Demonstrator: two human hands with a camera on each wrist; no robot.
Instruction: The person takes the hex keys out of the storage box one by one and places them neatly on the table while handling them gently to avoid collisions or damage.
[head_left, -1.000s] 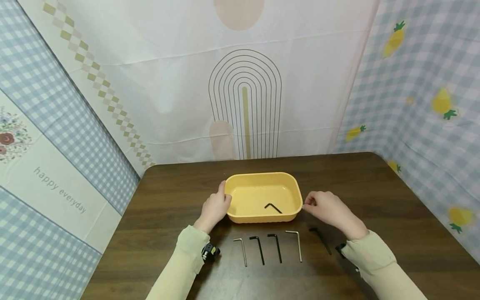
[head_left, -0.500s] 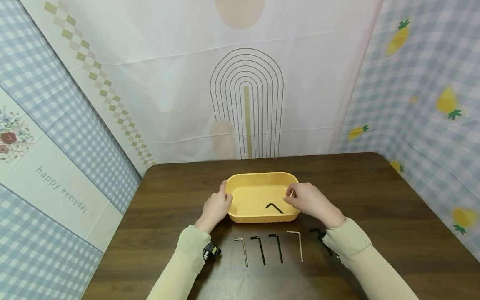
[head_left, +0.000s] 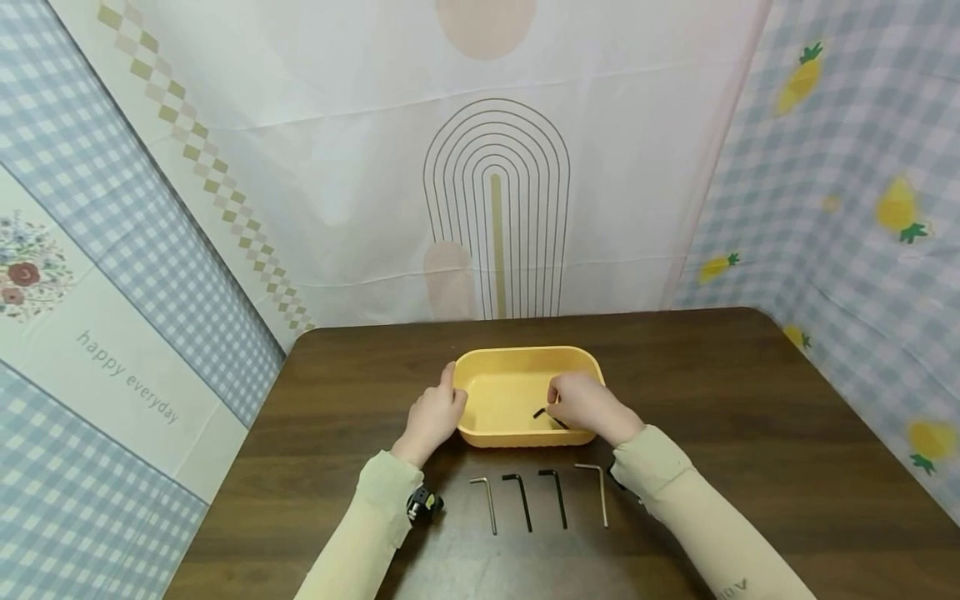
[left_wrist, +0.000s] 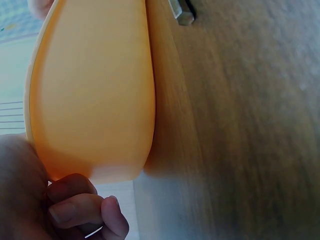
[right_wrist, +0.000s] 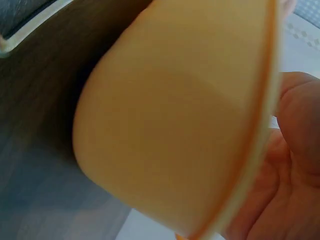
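Note:
A yellow plastic tray [head_left: 495, 438] stands on the table. My left hand [head_left: 433, 421] grips its left end; in the left wrist view the curled fingers [left_wrist: 77, 207] lie against the end wall. My right hand [head_left: 588, 404] reaches over the right end into the tray, thumb and index fingertips right at a black hex key [head_left: 538, 413] on the tray floor. The fingertips cover the key's middle, and I cannot tell whether they pinch it. In the right wrist view the tray wall [right_wrist: 165, 110] hides the fingertips.
In front of the tray lies a row of hex keys: silver [head_left: 488, 504], black [head_left: 523, 502], black [head_left: 559, 500] and silver [head_left: 602, 496]. My right sleeve [head_left: 660, 462] overlaps the table to their right. A patterned cloth [head_left: 360, 208] hangs behind the table [head_left: 360, 367].
My right hand has moved left from outside the tray's right end, over the rim and down to the black hex key. Its sleeve now hides another black hex key on the table. The left hand stays put.

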